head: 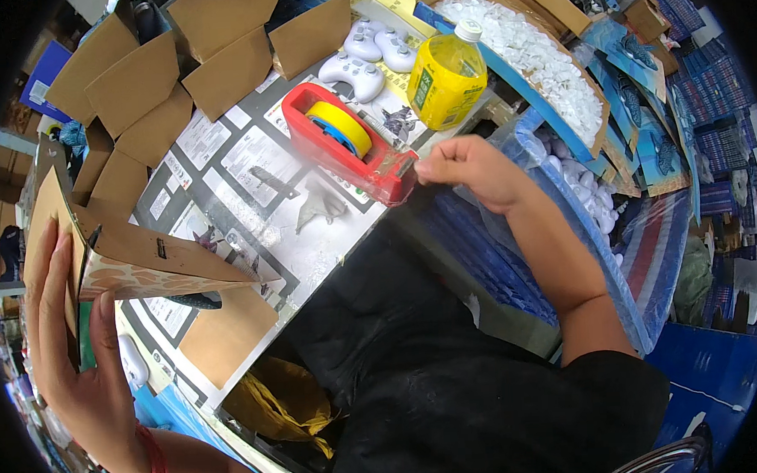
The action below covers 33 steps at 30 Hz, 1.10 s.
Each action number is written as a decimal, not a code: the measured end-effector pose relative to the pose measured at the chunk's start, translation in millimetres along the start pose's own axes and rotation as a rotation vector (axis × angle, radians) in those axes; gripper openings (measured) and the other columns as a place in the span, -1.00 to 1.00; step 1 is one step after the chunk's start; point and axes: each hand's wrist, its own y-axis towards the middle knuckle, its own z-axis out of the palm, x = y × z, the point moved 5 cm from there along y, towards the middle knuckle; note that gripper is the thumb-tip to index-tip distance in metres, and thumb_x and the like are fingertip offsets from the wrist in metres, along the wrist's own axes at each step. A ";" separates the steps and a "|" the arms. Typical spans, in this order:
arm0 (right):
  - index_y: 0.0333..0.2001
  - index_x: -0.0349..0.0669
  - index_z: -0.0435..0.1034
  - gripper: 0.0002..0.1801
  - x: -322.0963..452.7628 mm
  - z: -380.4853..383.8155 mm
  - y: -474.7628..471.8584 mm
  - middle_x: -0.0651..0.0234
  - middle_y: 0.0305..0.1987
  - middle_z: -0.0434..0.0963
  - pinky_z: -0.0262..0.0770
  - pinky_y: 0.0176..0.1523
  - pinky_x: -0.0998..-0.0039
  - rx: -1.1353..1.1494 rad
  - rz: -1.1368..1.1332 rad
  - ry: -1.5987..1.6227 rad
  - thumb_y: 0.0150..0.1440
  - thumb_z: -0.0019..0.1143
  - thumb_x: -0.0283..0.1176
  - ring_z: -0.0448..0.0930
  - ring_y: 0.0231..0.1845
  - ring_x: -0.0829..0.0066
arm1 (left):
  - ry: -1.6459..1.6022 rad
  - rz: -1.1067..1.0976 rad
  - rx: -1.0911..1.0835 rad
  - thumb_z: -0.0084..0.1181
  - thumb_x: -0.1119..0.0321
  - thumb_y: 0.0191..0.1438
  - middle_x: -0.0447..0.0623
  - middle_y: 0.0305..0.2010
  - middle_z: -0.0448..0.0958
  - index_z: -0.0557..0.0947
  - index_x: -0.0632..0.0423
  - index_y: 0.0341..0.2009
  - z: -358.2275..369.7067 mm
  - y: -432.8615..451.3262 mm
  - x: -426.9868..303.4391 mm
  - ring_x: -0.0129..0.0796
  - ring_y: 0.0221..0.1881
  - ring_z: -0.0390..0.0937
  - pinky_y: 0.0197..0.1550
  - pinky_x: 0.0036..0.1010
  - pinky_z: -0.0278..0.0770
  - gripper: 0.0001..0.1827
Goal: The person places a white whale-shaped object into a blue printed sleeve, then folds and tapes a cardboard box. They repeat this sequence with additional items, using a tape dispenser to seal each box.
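Note:
My left hand (81, 374) grips an upright cardboard box (168, 257) at the left, fingers on its outer side and thumb on the near panel. The box has a giraffe-like printed pattern, and one flap stands out to the right. At the table's front edge sits a red tape dispenser (385, 172) with a yellow and blue roll (344, 132). My right hand (478, 170) is at the dispenser's cutter, thumb and forefinger pinched on the end of the tape; the clear strip itself is hard to make out.
Open cardboard boxes (133, 82) crowd the table's far left. Behind the dispenser lie white game controllers (352, 74) and a yellow bottle (447, 82). A tray of small white parts (523, 55) stands at right, above a blue-rimmed bin (591, 193) of white shells.

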 end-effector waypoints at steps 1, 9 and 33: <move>-0.34 -0.24 0.54 -0.82 -10.2 -5.9 -5.4 0.44 -0.33 0.61 0.37 -0.14 0.59 -0.028 0.024 0.015 0.21 0.30 -0.35 0.50 -0.30 0.70 | 0.006 0.004 0.017 0.13 0.51 0.22 0.10 0.39 0.39 0.51 0.15 0.28 -0.8 0.8 -1.5 -0.06 0.40 0.34 0.39 -0.18 0.35 -0.50; -0.40 -0.18 0.58 -0.82 14.6 -11.1 -27.7 0.20 -0.35 0.58 0.51 -0.11 0.11 -0.540 -0.321 -1.343 0.05 0.29 -0.29 0.59 -0.14 0.08 | -0.159 0.000 0.214 0.34 0.17 -0.07 0.22 0.41 0.32 0.43 0.12 0.36 -41.3 -7.1 -16.1 0.09 0.40 0.30 0.40 -0.20 0.19 -0.15; -0.34 -0.24 0.57 -0.62 197.0 225.9 -18.7 0.71 -0.68 0.19 -0.18 -0.59 0.60 0.167 -0.314 -0.225 0.21 0.30 -0.09 0.00 -0.70 0.83 | -0.325 0.158 -0.233 0.47 0.32 -0.17 0.11 0.12 0.54 0.45 0.01 0.30 -16.9 3.4 -10.2 0.07 0.12 0.47 0.18 -0.21 0.43 -0.14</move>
